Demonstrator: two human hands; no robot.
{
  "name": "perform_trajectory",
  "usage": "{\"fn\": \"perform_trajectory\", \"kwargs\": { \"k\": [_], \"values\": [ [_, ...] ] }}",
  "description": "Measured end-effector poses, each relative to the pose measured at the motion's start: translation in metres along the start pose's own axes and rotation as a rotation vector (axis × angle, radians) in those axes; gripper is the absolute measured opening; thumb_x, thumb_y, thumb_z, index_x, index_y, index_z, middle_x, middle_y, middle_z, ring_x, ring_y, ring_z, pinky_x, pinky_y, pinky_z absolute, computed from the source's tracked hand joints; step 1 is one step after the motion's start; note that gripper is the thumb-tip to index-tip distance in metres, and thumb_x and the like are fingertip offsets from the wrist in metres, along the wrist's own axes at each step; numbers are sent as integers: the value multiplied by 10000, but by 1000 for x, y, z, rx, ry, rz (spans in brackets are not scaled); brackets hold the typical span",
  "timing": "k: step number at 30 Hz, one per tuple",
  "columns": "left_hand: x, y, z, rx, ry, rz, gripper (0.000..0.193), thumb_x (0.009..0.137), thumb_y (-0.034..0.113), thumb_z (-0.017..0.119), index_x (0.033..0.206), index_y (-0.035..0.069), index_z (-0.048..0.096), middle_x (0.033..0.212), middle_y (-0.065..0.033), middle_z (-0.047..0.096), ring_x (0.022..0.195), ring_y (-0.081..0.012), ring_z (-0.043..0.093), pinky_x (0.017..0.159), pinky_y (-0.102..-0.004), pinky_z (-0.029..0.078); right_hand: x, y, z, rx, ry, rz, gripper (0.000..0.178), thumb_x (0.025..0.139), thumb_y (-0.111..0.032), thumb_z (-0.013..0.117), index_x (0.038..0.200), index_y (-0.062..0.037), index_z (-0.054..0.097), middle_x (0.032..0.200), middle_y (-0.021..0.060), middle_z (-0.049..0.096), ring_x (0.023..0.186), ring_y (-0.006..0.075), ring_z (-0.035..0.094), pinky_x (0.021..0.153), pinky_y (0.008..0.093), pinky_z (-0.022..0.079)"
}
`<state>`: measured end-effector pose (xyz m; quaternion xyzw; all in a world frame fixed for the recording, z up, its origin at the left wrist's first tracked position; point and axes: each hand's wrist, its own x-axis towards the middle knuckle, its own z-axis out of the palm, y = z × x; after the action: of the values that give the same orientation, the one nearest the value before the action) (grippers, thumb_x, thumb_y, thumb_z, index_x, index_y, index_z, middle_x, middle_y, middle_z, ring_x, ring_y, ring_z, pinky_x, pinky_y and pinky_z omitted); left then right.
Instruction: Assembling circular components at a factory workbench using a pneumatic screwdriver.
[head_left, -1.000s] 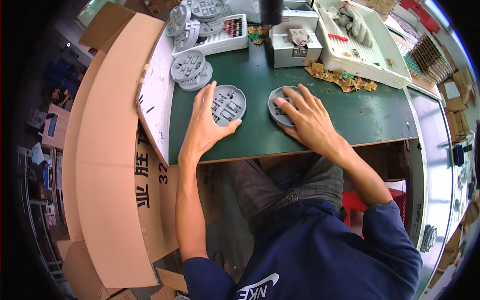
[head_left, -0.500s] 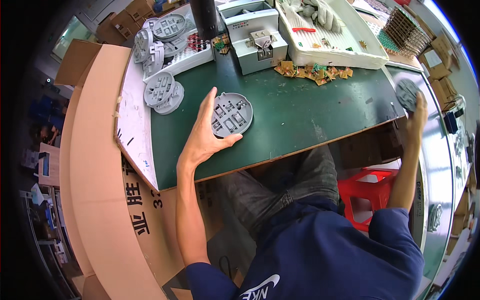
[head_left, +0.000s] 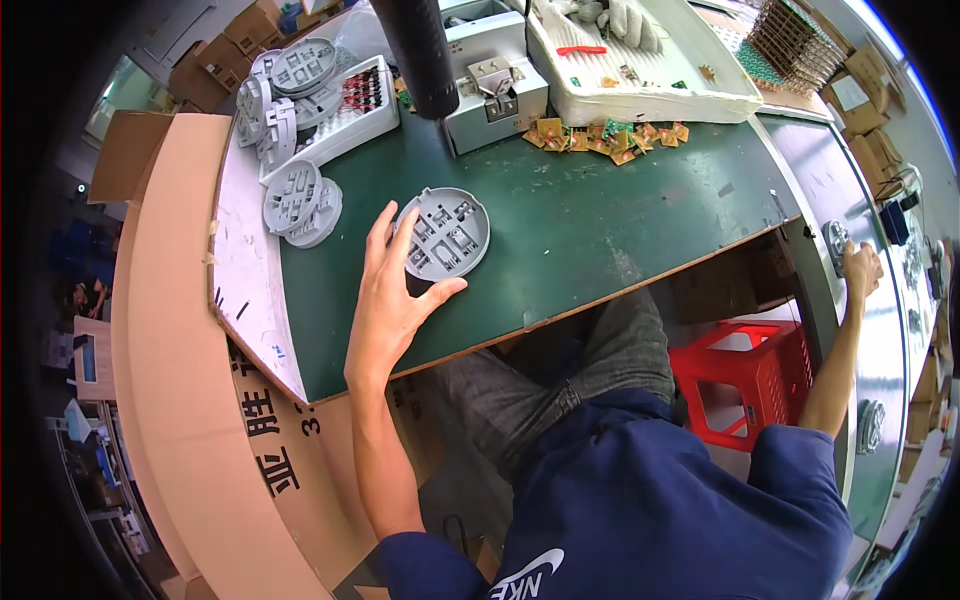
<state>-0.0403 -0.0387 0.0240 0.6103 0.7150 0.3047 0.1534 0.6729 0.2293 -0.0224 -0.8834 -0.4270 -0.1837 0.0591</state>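
Note:
A round grey plastic housing (head_left: 452, 240) with slots and small metal contacts lies on the green tabletop. My left hand (head_left: 385, 300) is at its left side, thumb and fingers apart, the fingertips over its edge and the thumb by its lower rim. Far to the right, my right hand (head_left: 862, 270) is over the side bench, fingers loosely bent. Just beside its fingertips a second round grey housing (head_left: 835, 246) rests on that bench; whether they still touch is hard to tell.
Grey housings (head_left: 292, 197) are stacked at the left, next to a white tray (head_left: 365, 125) of small red-and-black parts. A metal machine (head_left: 495, 105) and a black cylinder (head_left: 425, 60) stand at the back. Small circuit boards (head_left: 610, 138) lie before a white foam tray (head_left: 655, 108). A red stool (head_left: 745, 385) is below.
My right hand has moved outward and down with the second housing, which now lies on the side bench. My left hand's fingers have shifted slightly over the near housing's edge.

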Motion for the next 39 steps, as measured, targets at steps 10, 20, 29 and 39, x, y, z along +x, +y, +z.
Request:
{"fn": "perform_trajectory", "kwargs": {
  "k": [10,20,29,39],
  "values": [
    [27,47,53,418,269,-169,1078,862,717,670,1542,-54,344,1490,-333,418,1363,-485,414,1102,-593,370,-189,-209,-148,1077,-252,-869,293,997,-140,672,1289,-133,694,975,86,749,890,152,682,803,309,543],
    [28,41,44,141,5,238,934,726,249,873,1535,66,443,1568,-125,460,1497,-411,298,1244,-498,249,-254,-290,-136,880,-93,-1093,481,898,-377,777,1291,-140,633,1285,154,589,1134,360,616,926,452,532],
    [15,62,46,80,208,350,657,851,244,820,1439,83,577,1507,-119,528,1478,-361,361,1207,-478,318,-264,-283,-145,1098,-77,-1085,247,911,-266,767,1116,-138,715,1099,98,697,953,303,687,825,409,547],
    [22,78,53,-116,320,376,427,910,153,761,1313,54,663,1320,-133,660,1271,-356,573,1075,-445,467,-271,-289,-162,1391,-501,-858,114,958,-120,733,1024,-30,710,986,70,763,832,139,708,779,287,552]
  ]
}}
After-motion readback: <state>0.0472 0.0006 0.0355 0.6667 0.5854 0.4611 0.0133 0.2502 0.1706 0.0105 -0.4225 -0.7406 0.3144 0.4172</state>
